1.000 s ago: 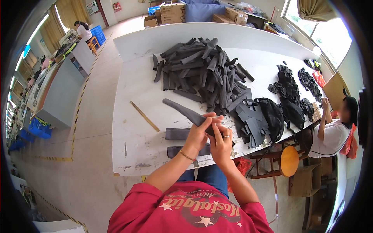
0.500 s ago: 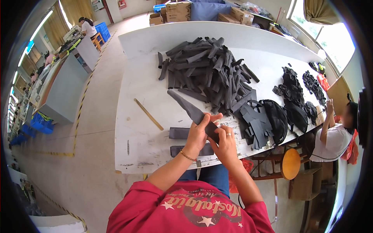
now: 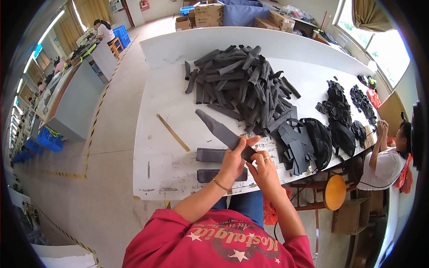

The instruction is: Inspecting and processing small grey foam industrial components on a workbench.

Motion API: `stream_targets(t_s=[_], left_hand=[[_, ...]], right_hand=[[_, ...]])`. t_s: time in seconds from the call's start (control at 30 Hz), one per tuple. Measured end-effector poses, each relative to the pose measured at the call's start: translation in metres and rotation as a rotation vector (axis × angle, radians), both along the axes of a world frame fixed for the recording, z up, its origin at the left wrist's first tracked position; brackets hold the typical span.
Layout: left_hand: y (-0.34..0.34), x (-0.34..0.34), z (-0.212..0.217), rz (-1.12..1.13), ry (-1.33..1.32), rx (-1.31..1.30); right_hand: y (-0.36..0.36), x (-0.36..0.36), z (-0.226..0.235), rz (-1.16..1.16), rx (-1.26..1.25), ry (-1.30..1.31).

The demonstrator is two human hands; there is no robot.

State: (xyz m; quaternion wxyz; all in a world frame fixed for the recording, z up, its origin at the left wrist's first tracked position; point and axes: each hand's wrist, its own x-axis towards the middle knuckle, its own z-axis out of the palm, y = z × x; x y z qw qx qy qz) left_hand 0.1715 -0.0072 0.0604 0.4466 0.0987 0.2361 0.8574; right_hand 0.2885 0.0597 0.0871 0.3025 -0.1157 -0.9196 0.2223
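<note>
A long dark grey fabric piece [image 3: 219, 128] is held at a slant over the near part of the table, its free end pointing far left. My left hand [image 3: 234, 160] is closed around its middle, with the thumb on top. At its near right end my right hand [image 3: 264, 169] pinches the edge; that end is partly hidden by the fingers. Just left of my hands lie two flat folded grey fabric pieces, an upper piece [image 3: 209, 155] and a lower piece [image 3: 210, 175]. Beyond my hands rises a large heap of curled grey fabric pieces [image 3: 241, 76].
A wooden stick [image 3: 173, 132] lies left on the white table [image 3: 156, 174]. Flat dark pieces [image 3: 296, 145], a black bag [image 3: 316, 142] and black piles [image 3: 337, 100] occupy the right. A co-worker [image 3: 384, 163] sits far right, near a round stool [image 3: 335, 192]. A low partition [image 3: 170, 43] borders the far edge.
My right hand's fingers have shifted slightly at the near end of the fabric piece, while my left hand keeps its hold. The co-worker's raised hands have moved a little.
</note>
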Motion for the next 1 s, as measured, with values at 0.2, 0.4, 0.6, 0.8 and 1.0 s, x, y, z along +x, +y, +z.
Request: stream_targets(t_s=[0.2,0.4,0.6,0.8,1.0], left_hand=[[-0.008,-0.032,0.045,0.150,0.135,0.007],[-0.002,-0.027,0.062,0.200,0.132,-0.032],[0.003,-0.024,0.056,0.340,0.108,-0.057],[0.009,-0.008,0.043,0.358,0.054,-0.052],[0.008,-0.004,0.036,0.342,0.010,0.004]], right_hand=[[0.017,0.011,0.016,0.134,0.210,0.091],[0.019,0.023,0.026,0.153,0.211,0.063],[0.025,0.024,0.019,0.147,0.219,0.126],[0.027,0.010,0.014,0.190,0.256,0.232],[0.032,0.008,0.010,0.208,0.231,0.198]])
